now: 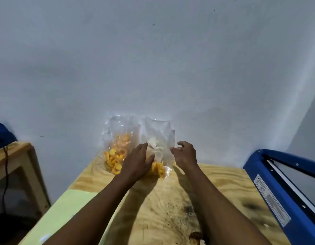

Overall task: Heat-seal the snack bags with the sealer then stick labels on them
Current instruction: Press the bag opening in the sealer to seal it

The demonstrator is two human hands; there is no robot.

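Note:
Two clear plastic snack bags lean against the white wall at the far edge of the wooden table (215, 183). The left bag (116, 149) holds orange ring-shaped snacks. The right bag (159, 137) holds orange snacks at the bottom and pale pieces above. My left hand (137, 161) lies flat against the right bag's lower left side, fingers spread. My right hand (185, 152) touches that bag's right edge with curled fingers pinching the plastic. The blue heat sealer (283, 191) stands at the right with its arm raised. No labels are visible.
A pale yellow-green sheet (65, 214) covers the table's left part. A second wooden table (13, 154) stands at the left with a black cable (5, 167) hanging and a blue object (1, 133) on it. Dark stains mark the table near me.

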